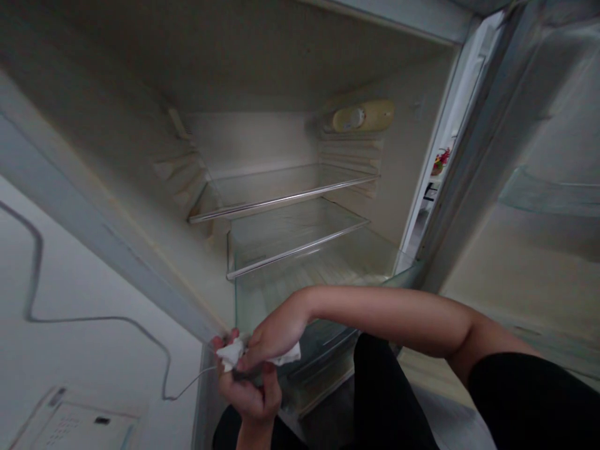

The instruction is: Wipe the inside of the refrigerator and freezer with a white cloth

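Observation:
Low at the front left corner of an open fridge, my two hands are close together around a crumpled white cloth or tissue (231, 354). My right hand (276, 334) reaches across from the right and grips the cloth, part of which sticks out beyond its wrist side. Underneath, my left hand (248, 394) is turned palm up, its fingers curled behind the cloth. A small greyish shape shows in that palm, too dark to make out. The thin grey cord (187, 384) runs along the white outer surface and meets my left hand; whether the fingers hold it is hidden.
Two glass shelves (281, 200) with metal front edges span the fridge above a clear drawer (281, 300). A yellowish lamp housing (363, 117) is on the inner right wall. The open door (529, 250) with clear racks stands at right. A white panel box (79, 419) lies lower left.

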### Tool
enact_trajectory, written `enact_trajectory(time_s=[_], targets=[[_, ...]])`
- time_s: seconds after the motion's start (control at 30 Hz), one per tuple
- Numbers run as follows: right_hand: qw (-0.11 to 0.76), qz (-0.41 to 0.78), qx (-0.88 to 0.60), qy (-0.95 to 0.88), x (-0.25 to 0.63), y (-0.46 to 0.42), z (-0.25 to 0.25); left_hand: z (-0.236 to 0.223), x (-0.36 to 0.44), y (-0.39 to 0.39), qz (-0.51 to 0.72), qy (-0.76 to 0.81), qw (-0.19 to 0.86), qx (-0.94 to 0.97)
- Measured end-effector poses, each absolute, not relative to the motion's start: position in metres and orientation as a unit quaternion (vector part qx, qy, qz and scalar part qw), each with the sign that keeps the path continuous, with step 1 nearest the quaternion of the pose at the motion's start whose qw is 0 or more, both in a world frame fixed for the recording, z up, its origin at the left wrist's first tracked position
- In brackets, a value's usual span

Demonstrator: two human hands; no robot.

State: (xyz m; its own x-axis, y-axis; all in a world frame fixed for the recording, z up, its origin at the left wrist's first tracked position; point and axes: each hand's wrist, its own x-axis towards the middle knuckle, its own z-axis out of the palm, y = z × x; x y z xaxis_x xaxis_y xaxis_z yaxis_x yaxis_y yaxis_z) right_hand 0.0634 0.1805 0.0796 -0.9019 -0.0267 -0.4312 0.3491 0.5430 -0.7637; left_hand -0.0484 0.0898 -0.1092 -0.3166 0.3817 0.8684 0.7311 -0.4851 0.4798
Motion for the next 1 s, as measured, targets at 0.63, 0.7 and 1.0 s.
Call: enact_trajectory(time_s=[0.63,0.7,1.0], targets=[[0.162,-0.159,0.499,0.836,0.292,0.205,0.104,-0.106,-0.044,0.093,-0.673,-0.428,0.152,-0.584],[0.148,-0.122,0.544,0.817,0.308,0.203,0.101,-0.106,-0.043,0.093,-0.677,-0.423,0.153,-0.583],[0.015,-0.087,0.447,0.89,0.242,0.156,0.079,-0.104,-0.04,0.093,-0.674,-0.426,0.153,-0.584]])
